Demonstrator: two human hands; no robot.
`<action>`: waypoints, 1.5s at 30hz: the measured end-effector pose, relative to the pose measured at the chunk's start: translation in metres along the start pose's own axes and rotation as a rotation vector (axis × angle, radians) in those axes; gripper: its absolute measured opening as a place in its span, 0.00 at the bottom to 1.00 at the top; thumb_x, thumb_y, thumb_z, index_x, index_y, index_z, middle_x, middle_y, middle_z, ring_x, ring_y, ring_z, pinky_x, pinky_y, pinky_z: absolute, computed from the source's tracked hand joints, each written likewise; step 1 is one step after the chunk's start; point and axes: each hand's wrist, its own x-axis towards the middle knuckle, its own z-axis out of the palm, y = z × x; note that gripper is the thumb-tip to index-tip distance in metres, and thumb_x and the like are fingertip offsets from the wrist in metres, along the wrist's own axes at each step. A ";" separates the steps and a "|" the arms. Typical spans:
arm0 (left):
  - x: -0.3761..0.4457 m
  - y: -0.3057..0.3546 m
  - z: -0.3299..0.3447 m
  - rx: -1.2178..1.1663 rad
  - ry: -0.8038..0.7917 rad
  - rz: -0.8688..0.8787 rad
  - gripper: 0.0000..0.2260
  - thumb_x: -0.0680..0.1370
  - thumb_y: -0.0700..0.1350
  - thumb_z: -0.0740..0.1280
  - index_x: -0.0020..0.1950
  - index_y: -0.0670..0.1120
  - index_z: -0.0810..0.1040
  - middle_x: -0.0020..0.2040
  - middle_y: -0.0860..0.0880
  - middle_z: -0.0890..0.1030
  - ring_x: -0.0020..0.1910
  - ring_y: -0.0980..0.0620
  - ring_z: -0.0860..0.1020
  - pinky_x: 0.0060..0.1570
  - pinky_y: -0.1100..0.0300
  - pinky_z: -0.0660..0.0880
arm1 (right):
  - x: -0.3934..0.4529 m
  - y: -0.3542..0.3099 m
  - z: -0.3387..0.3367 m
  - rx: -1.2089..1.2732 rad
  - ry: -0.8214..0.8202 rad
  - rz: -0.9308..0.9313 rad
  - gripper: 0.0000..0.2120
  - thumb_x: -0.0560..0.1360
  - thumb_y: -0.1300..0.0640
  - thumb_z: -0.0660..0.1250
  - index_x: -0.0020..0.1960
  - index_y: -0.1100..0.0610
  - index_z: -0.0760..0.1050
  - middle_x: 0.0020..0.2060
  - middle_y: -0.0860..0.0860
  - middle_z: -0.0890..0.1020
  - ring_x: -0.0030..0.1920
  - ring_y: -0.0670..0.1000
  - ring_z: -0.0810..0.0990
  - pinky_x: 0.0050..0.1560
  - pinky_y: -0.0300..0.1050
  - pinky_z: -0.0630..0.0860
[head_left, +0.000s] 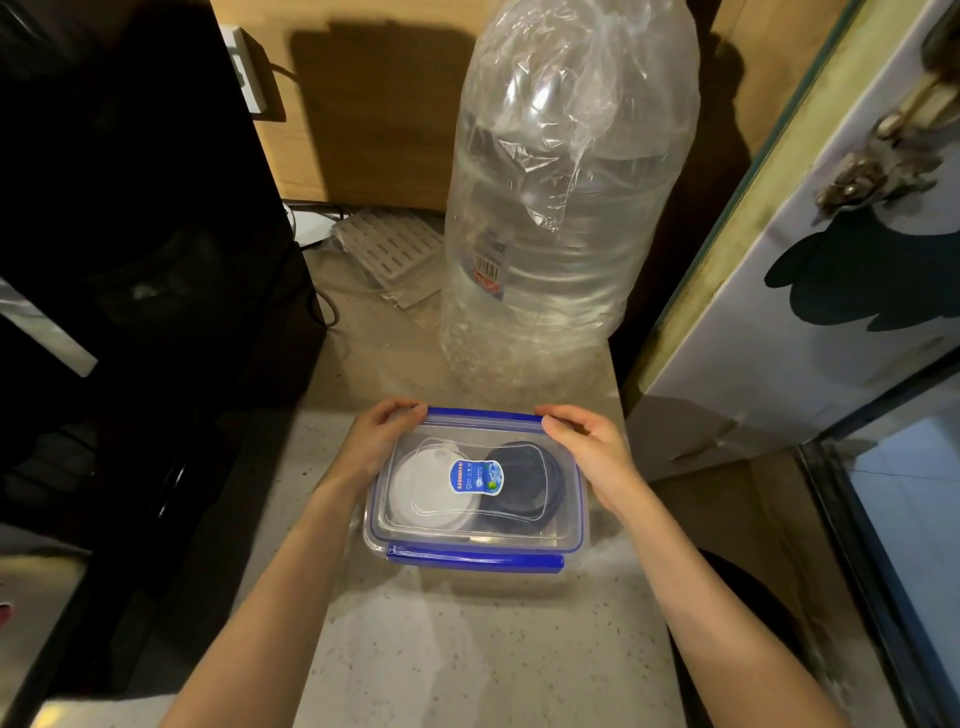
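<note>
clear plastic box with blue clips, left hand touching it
Touching: the head view shows the left hand curling its fingers over the far left corner of the clear plastic box with blue clips.

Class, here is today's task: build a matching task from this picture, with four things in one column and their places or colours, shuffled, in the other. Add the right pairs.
1. left hand
2. front clip
3. water bottle
4. sticker

a. middle of the top of the box
b. behind the box, wrapped in clear plastic
c. grips the box's far left corner
d. blue, along the box's near edge

Pairs: 1-c, 2-d, 3-b, 4-a
</note>
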 end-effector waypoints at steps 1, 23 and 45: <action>0.000 0.000 0.000 -0.001 0.003 0.007 0.02 0.74 0.45 0.68 0.41 0.49 0.79 0.40 0.48 0.81 0.40 0.49 0.79 0.41 0.58 0.75 | 0.000 0.000 0.001 -0.005 0.000 -0.002 0.07 0.75 0.59 0.66 0.50 0.50 0.79 0.47 0.49 0.82 0.48 0.48 0.81 0.45 0.41 0.81; -0.094 -0.035 0.005 0.150 0.331 -0.137 0.28 0.72 0.60 0.66 0.63 0.44 0.64 0.52 0.41 0.79 0.46 0.42 0.79 0.45 0.47 0.80 | -0.048 0.021 -0.001 -0.004 0.265 -0.018 0.09 0.74 0.59 0.68 0.54 0.55 0.74 0.52 0.56 0.80 0.52 0.52 0.80 0.41 0.38 0.77; -0.159 0.007 0.013 -0.106 -0.070 0.359 0.31 0.64 0.36 0.76 0.59 0.59 0.69 0.57 0.58 0.76 0.51 0.63 0.80 0.41 0.68 0.79 | -0.151 -0.016 0.017 0.210 0.120 -0.210 0.13 0.73 0.62 0.67 0.56 0.52 0.73 0.54 0.49 0.80 0.50 0.42 0.81 0.41 0.31 0.78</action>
